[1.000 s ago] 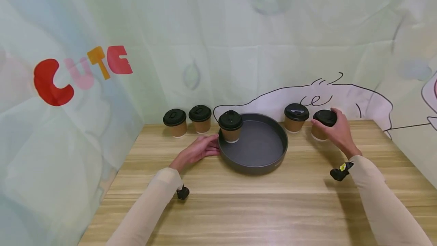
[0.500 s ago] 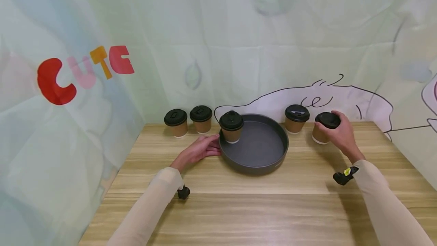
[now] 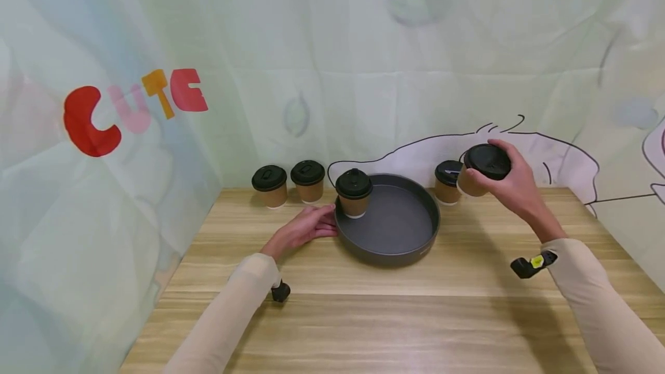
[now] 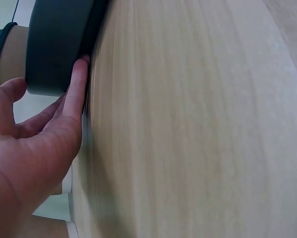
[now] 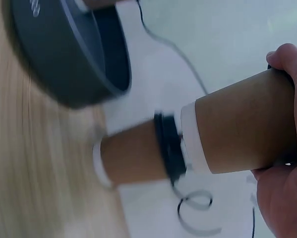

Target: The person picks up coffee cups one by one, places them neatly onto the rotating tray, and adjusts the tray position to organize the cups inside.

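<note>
My right hand (image 3: 511, 180) grips a brown paper coffee cup (image 5: 245, 124) with a black lid, thumb and fingers around its lidded end. The cup is tilted and off the table. Behind it, partly hidden, another lidded coffee cup (image 3: 447, 186) stands on the table. At the left side of a round dark grey cake pan (image 3: 387, 257), my left hand (image 3: 306, 227) holds the wall. Its thumb is at the rim and a finger (image 4: 78, 87) lies along the bottom edge. Inside the pan, at the left, stands a coffee cup (image 3: 354, 198) with a black lid.
Two more lidded coffee cups, one (image 3: 270, 189) farther left and one (image 3: 308, 183) nearer the pan, stand at the back of the wooden table (image 3: 363, 322). A printed cloth (image 3: 312, 74) hangs close behind them.
My right hand has lifted its coffee cup off the table and moved it slightly left, in front of the neighbouring cup. My left hand stays at the pan.
</note>
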The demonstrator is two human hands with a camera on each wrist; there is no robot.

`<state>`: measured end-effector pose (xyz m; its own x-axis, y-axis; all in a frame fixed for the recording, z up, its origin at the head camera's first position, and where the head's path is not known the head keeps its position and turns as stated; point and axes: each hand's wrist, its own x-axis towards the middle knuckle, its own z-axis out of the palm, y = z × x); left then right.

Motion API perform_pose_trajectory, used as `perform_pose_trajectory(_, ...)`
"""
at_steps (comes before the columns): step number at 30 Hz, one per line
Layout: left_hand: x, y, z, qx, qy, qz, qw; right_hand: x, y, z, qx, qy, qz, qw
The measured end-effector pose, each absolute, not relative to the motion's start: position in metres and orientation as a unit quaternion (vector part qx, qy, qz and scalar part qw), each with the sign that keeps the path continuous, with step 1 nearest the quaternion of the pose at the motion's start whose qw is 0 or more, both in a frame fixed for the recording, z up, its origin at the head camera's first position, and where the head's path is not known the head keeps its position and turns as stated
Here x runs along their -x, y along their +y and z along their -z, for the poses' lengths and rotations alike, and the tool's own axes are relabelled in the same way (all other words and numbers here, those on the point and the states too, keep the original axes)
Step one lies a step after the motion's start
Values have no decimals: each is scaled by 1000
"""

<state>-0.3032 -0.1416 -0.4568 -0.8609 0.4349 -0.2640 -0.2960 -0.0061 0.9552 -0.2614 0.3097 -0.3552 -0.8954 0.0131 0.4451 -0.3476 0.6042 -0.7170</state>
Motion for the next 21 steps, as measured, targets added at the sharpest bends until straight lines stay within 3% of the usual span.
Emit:
perform_pose_trajectory(10, 302, -141, 455, -40, 663, -701, 260, 261, 249, 346, -174, -848, -476, 152)
perform_pose_trajectory(21, 302, -141, 456, -44, 660, -705, 258, 264, 189, 374, -236, -846, -466, 110)
